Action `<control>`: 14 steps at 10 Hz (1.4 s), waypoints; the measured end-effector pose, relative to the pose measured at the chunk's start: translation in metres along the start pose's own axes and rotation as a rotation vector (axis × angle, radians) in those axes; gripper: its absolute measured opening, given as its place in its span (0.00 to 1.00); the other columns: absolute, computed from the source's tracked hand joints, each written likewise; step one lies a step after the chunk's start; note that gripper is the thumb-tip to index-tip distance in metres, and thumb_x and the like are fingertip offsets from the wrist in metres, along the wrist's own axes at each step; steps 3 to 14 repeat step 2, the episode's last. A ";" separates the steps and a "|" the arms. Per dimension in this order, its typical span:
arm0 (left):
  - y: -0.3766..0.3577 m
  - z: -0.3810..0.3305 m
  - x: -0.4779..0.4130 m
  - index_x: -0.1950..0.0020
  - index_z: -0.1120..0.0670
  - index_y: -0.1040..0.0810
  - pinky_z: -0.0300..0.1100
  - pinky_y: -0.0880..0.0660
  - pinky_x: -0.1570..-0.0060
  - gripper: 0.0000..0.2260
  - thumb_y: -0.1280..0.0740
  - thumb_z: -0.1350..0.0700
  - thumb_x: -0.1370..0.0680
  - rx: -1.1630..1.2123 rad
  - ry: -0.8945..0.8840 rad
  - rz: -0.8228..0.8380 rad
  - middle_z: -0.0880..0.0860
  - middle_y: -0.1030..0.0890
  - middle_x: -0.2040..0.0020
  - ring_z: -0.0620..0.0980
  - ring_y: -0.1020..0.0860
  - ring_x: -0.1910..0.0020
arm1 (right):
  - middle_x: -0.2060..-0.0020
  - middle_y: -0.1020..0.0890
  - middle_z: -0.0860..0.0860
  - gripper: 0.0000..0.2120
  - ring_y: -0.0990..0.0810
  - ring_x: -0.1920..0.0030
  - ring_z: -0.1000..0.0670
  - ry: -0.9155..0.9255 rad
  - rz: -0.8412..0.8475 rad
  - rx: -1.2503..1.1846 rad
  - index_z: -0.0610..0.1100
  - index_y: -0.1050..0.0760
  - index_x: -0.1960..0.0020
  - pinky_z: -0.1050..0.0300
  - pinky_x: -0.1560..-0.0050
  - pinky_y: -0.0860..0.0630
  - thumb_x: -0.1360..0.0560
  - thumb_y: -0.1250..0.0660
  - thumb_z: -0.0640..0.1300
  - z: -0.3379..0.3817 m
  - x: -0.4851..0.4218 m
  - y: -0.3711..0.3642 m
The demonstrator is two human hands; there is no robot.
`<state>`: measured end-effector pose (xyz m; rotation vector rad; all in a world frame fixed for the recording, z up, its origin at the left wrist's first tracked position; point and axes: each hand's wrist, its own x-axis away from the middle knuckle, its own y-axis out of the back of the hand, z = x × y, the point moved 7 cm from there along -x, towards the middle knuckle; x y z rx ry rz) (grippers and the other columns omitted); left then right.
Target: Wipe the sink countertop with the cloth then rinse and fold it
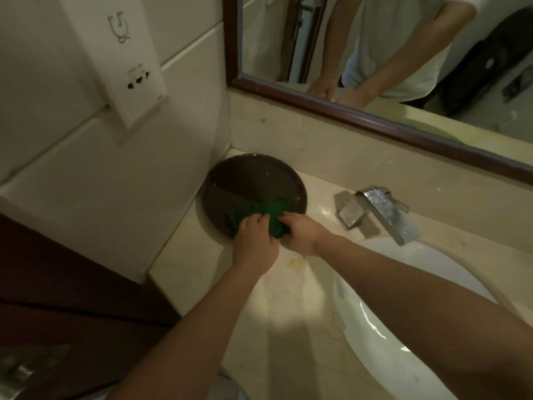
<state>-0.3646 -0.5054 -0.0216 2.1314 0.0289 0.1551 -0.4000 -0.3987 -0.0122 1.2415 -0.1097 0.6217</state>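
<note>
Two bare arms come in from the bottom — no sleeves, no watch, no rings that show. The left hand [253, 241] and the right hand [302, 235] wear no gloves. The fingers are short and the nails look plain, though the light is dim. In the mirror [375, 53] the person has on a pale shirt [403, 39] with short, loose sleeves — they end above the elbows.

We look down at our left hand [253, 241] and right hand [300, 232] gripping a crumpled green cloth [259, 213] on a round dark brown tray [253, 180], resting on the beige marble countertop [288, 319] beside a white oval sink basin [389, 342] and chrome faucet [383, 212].
</note>
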 end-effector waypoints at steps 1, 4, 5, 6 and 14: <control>-0.022 0.010 0.004 0.25 0.53 0.35 0.54 0.44 0.26 0.23 0.41 0.50 0.21 -0.204 -0.008 0.163 0.55 0.36 0.25 0.58 0.41 0.25 | 0.40 0.22 0.45 0.21 0.24 0.41 0.41 0.077 -0.002 -0.012 0.45 0.26 0.35 0.52 0.38 0.28 0.27 0.35 0.44 0.003 0.011 -0.001; -0.017 0.025 0.015 0.26 0.55 0.35 0.55 0.40 0.28 0.23 0.40 0.51 0.20 -0.133 0.051 0.072 0.56 0.32 0.26 0.59 0.38 0.27 | 0.31 0.28 0.43 0.25 0.29 0.32 0.43 0.038 -0.099 -0.153 0.43 0.34 0.27 0.57 0.33 0.35 0.24 0.35 0.43 -0.005 0.039 0.020; -0.017 0.025 0.015 0.26 0.55 0.35 0.55 0.40 0.28 0.23 0.40 0.51 0.20 -0.133 0.051 0.072 0.56 0.32 0.26 0.59 0.38 0.27 | 0.31 0.28 0.43 0.25 0.29 0.32 0.43 0.038 -0.099 -0.153 0.43 0.34 0.27 0.57 0.33 0.35 0.24 0.35 0.43 -0.005 0.039 0.020; -0.017 0.025 0.015 0.26 0.55 0.35 0.55 0.40 0.28 0.23 0.40 0.51 0.20 -0.133 0.051 0.072 0.56 0.32 0.26 0.59 0.38 0.27 | 0.31 0.28 0.43 0.25 0.29 0.32 0.43 0.038 -0.099 -0.153 0.43 0.34 0.27 0.57 0.33 0.35 0.24 0.35 0.43 -0.005 0.039 0.020; -0.017 0.025 0.015 0.26 0.55 0.35 0.55 0.40 0.28 0.23 0.40 0.51 0.20 -0.133 0.051 0.072 0.56 0.32 0.26 0.59 0.38 0.27 | 0.31 0.28 0.43 0.25 0.29 0.32 0.43 0.038 -0.099 -0.153 0.43 0.34 0.27 0.57 0.33 0.35 0.24 0.35 0.43 -0.005 0.039 0.020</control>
